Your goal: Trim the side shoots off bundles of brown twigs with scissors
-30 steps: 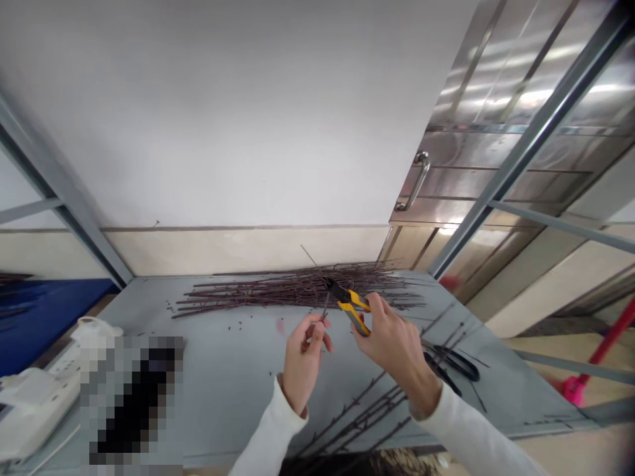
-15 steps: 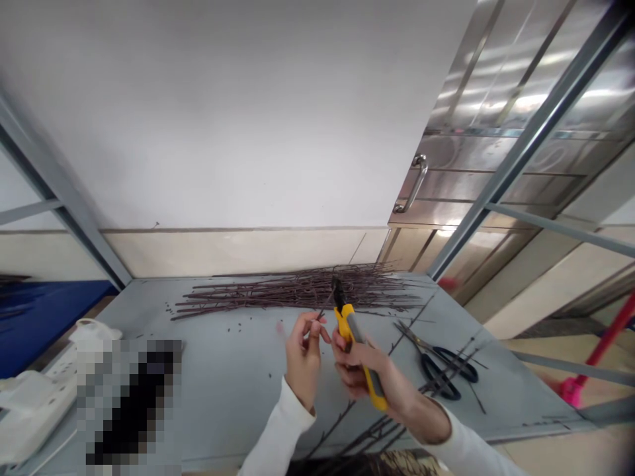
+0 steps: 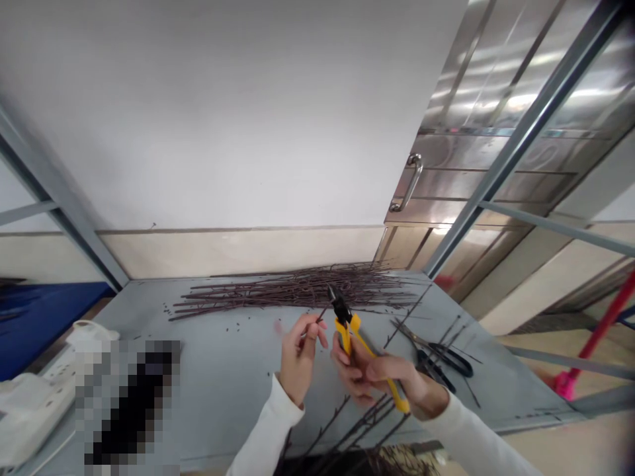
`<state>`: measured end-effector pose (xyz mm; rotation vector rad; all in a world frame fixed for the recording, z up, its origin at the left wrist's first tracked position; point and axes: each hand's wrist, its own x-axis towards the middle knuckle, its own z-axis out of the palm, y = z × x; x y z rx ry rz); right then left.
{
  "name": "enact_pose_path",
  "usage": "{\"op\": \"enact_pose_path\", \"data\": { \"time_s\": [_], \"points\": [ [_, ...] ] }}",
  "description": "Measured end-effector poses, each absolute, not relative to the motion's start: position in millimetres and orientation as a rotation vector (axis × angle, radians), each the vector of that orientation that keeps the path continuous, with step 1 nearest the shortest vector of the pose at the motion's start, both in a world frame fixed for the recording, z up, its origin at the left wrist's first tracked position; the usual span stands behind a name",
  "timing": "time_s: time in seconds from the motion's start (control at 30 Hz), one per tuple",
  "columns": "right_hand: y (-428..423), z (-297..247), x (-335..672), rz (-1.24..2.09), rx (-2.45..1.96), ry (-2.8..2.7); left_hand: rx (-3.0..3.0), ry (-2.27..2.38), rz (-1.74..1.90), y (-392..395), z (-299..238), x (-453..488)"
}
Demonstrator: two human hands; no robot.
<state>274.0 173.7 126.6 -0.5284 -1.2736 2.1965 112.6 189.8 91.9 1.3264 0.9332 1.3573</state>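
Hands closed, left (image 3: pixel 297 360) on twig (image 3: pixel 320 316), right (image 3: pixel 370 377) on yellow-handled cutters (image 3: pixel 346 334), near table edge (image 3: pixel 496 428)

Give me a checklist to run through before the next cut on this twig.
Right hand grip on the yellow-handled cutters: ok, handles held in the hand.
Left hand hold on the thin twig: ok, pinched in the fingertips.
Twig between the cutters' black jaws: cannot tell, its tip is right at them.
Left fingers away from the jaws: ok, close but apart.
Jaws open: cannot tell.
Scissors away from the hands: ok, lying off to the right on the table.
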Motion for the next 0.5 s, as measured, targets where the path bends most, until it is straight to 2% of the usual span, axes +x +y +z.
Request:
{"op": "enact_pose_path", "data": {
  "time_s": [0.13,0.27,0.37,0.5],
  "points": [
    [176.6,133.0,292.4,1.266,-1.144,-1.846,1.311,0.869,1.245,183.2,100.5,106.3],
    [183.8,137.4,304.3,0.513,-1.323,-2.154,1.275,0.845,1.172,180.4,105.2,106.0],
    [188.3,137.3,309.5,0.116,-1.388,-2.205,1.262,0.828,1.122,182.9,106.3,106.0],
    [190.2,135.7,313.1,-0.095,-1.517,-2.208,1.267,0.781,1.006,189.5,109.5,101.1]
  ]
}}
